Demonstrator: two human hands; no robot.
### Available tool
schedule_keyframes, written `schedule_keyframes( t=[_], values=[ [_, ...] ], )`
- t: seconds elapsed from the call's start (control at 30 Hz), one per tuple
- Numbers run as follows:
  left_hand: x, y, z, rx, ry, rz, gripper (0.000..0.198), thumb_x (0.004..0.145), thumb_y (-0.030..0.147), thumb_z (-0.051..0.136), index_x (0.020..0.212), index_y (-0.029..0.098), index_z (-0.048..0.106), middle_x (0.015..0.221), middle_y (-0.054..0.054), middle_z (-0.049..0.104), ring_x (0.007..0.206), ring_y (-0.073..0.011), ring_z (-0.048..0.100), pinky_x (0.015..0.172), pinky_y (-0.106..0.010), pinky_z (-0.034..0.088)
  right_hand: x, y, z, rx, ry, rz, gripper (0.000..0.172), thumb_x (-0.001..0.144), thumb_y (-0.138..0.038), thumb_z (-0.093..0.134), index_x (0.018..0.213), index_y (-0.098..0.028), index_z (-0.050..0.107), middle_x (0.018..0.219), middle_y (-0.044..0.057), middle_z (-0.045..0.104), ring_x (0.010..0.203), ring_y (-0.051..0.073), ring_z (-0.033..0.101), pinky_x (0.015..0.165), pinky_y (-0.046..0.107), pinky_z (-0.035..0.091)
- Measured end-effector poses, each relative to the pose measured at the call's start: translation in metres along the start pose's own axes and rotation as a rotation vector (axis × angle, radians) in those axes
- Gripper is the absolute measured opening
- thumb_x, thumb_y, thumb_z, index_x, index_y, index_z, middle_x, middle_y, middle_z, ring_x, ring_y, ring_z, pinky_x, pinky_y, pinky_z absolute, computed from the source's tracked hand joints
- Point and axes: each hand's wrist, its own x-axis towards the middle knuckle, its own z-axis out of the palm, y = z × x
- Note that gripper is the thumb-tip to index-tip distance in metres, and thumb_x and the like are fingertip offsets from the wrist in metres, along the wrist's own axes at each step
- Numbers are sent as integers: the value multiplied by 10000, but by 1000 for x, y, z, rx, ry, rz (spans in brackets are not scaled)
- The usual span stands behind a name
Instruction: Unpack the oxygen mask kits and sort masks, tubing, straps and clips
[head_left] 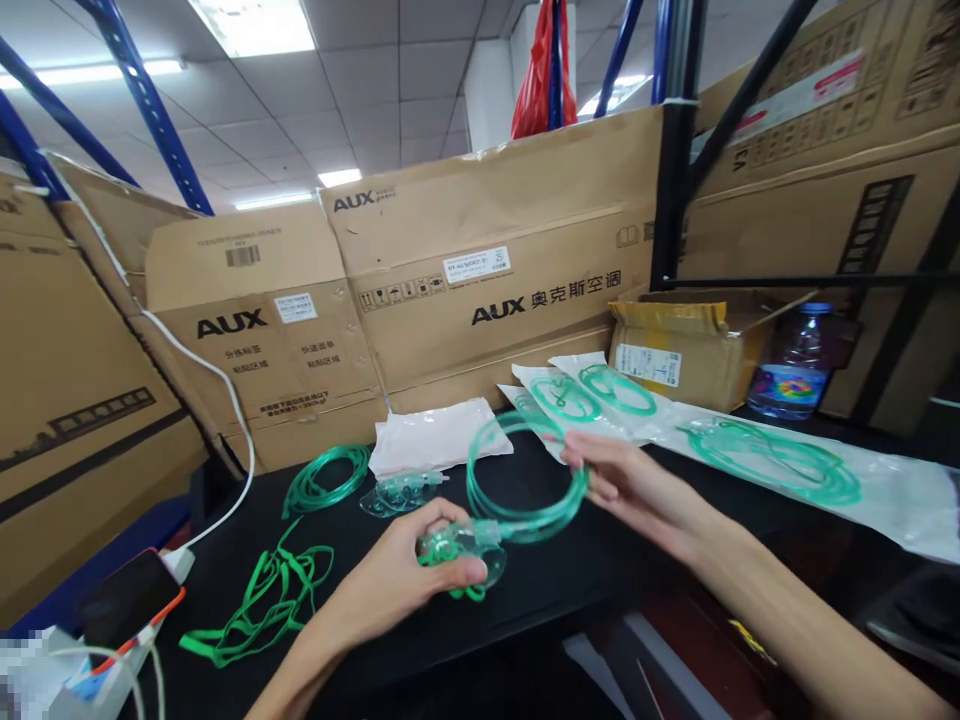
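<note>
My left hand [405,575] is closed round a clear green oxygen mask [461,548] with a green strap, held just above the black table [555,585]. From the mask runs a coil of green tubing [525,475]. My right hand [622,480] pinches the right side of that coil, fingers curled on the tube. A second mask [401,492] with its own coiled tubing [326,480] lies on the table behind my left hand.
Loose green elastic straps [262,600] lie at the front left. Sealed bags with green tubing [765,460] are spread at the right, and a flat white packet [439,435] lies behind. AUX cardboard boxes [495,260] wall the back. A water bottle [795,365] and a small open carton [694,345] stand right. A phone [127,598] rests at the left.
</note>
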Motion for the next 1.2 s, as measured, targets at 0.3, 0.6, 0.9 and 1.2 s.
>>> schedule_keyframes(
  t=[0.3, 0.6, 0.9, 1.2],
  values=[
    [-10, -9, 1, 407, 95, 143, 368, 770, 111, 544, 1003, 286, 768, 954, 27, 755, 906, -202, 648, 826, -266, 440, -3, 44, -24, -658, 41, 48, 400, 761, -423, 780, 1071, -172, 743, 788, 59, 687, 498, 123, 467, 543, 297, 409],
    [9, -1, -7, 487, 117, 173, 398, 769, 119, 575, 1080, 272, 771, 1126, 9, 756, 1085, -228, 642, 1008, -306, 429, -18, 58, 11, -903, -501, -184, 275, 930, -459, 658, 894, -207, 760, 824, 8, 708, 760, 164, 606, 710, 268, 438],
    [20, 17, -12, 173, -283, -107, 546, 908, 633, 532, 1186, 207, 732, 1048, -63, 637, 906, -201, 575, 681, -267, 549, -15, 81, 4, -887, -439, -277, 188, 920, -359, 680, 844, -187, 676, 754, -27, 567, 701, 129, 489, 675, 251, 373],
    [49, 26, 8, 484, -333, -90, 460, 907, 590, 537, 894, 202, 785, 644, 27, 535, 590, -120, 429, 529, -240, 315, -19, 79, 4, -880, -416, -280, 219, 951, -389, 651, 855, -192, 656, 686, -51, 505, 643, 115, 460, 617, 235, 331]
  ],
)
